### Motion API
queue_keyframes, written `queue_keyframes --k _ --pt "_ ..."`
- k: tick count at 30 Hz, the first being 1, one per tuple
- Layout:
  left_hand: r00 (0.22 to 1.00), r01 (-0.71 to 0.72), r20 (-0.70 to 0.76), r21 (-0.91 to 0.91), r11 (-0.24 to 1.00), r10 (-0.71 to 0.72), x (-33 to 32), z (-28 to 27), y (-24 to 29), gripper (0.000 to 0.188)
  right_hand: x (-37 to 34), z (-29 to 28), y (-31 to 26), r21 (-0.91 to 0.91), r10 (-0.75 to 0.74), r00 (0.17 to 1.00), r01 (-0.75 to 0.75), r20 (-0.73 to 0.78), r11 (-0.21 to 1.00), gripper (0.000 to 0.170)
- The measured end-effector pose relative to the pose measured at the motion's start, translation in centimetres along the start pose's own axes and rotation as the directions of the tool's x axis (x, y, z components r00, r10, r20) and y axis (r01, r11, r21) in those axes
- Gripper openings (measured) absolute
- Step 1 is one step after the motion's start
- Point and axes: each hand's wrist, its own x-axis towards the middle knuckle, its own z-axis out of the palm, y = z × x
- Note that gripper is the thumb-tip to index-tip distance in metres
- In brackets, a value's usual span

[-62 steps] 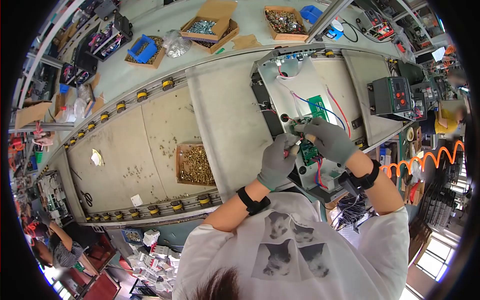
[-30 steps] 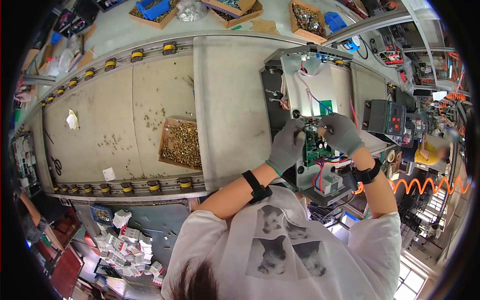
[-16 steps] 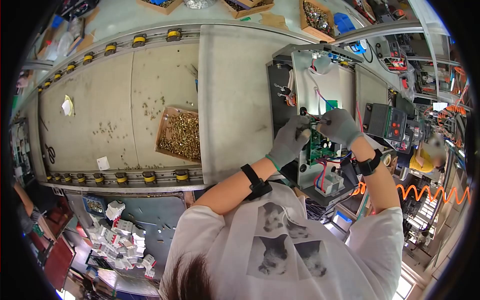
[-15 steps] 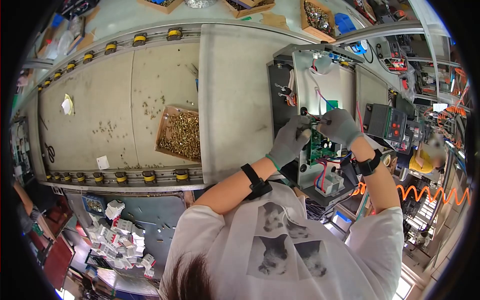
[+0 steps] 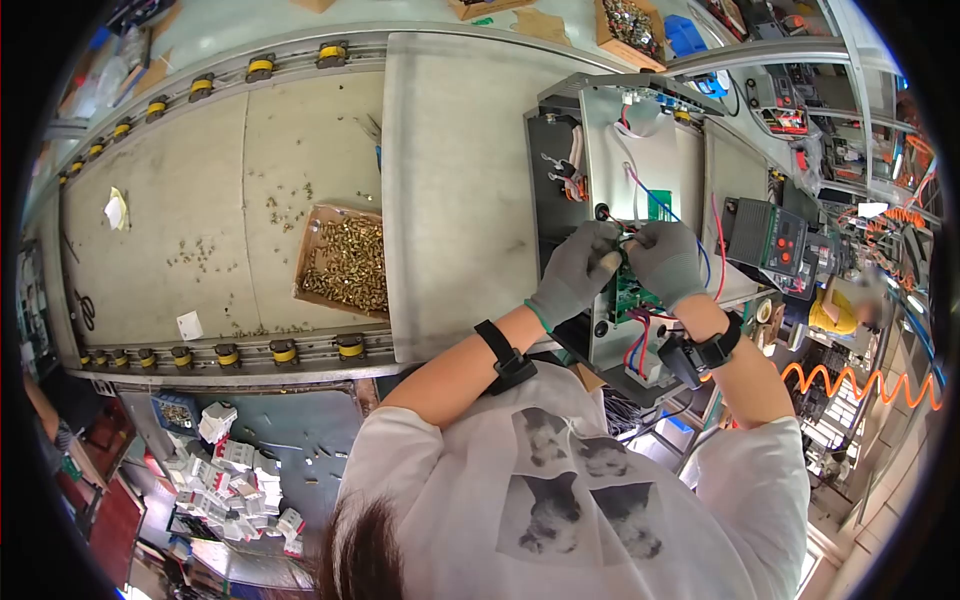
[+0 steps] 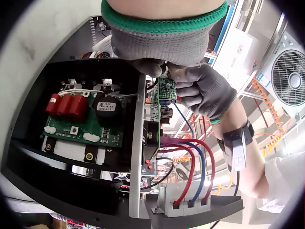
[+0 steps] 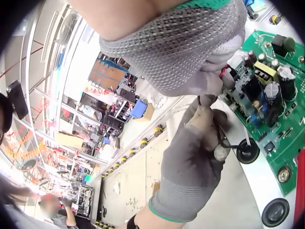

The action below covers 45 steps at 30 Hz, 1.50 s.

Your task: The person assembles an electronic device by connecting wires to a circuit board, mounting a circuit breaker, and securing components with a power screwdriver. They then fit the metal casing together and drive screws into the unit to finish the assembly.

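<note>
Both gloved hands meet over the upright metal plate (image 5: 640, 150) of a black equipment housing (image 5: 545, 190). My left hand (image 5: 580, 270) pinches a thin black wire (image 7: 230, 146) between thumb and fingers; the wire comes out of a black rubber grommet (image 7: 248, 151) in the plate. Right against those fingertips, my right hand (image 5: 665, 260) has curled fingers pinching the same wire, its end hidden by the gloves. Beside the hands a green circuit board (image 7: 294, 63) with capacitors is fixed to the plate. Red and blue wires run to a white terminal block (image 6: 188, 199) below.
A cardboard box of brass fasteners (image 5: 345, 262) stands left on the roller line, near scissors (image 5: 86, 310). A grey unit with red knobs (image 5: 765, 237) stands to the right. An orange coiled hose (image 5: 850, 385) hangs at right. White parts (image 5: 230, 480) are piled lower left.
The hands have shifted up along the plate to the grommet and drawn closer together, now touching. The head view has turned, moving the bench and boxes in the picture.
</note>
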Motion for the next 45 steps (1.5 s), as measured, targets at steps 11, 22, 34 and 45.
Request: queue_keyframes --k 11,22,34,45 --pt "0.997 -0.005 0.069 0.321 0.947 -0.018 0.2 0.1 3.2 0.039 -2.0 -3.4 0.1 -0.228 -0.176 0.977 0.199 0.118 0.953 0.020" --pt "0.996 -0.076 0.080 0.595 0.800 0.035 0.9 0.7 4.3 0.059 -8.4 -7.1 6.4 -0.129 0.002 0.872 -0.074 -0.490 0.989 0.034" --pt "0.988 -0.153 0.058 0.516 0.843 0.144 -4.9 1.5 4.7 0.047 -7.5 -1.9 7.7 0.998 -0.190 0.981 0.039 -0.029 0.050 0.032" --pt "0.840 0.515 0.355 -0.282 0.809 -0.410 -4.8 3.5 8.4 0.023 -13.2 -2.2 7.0 0.238 -0.527 0.839 0.543 -0.132 0.805 0.012"
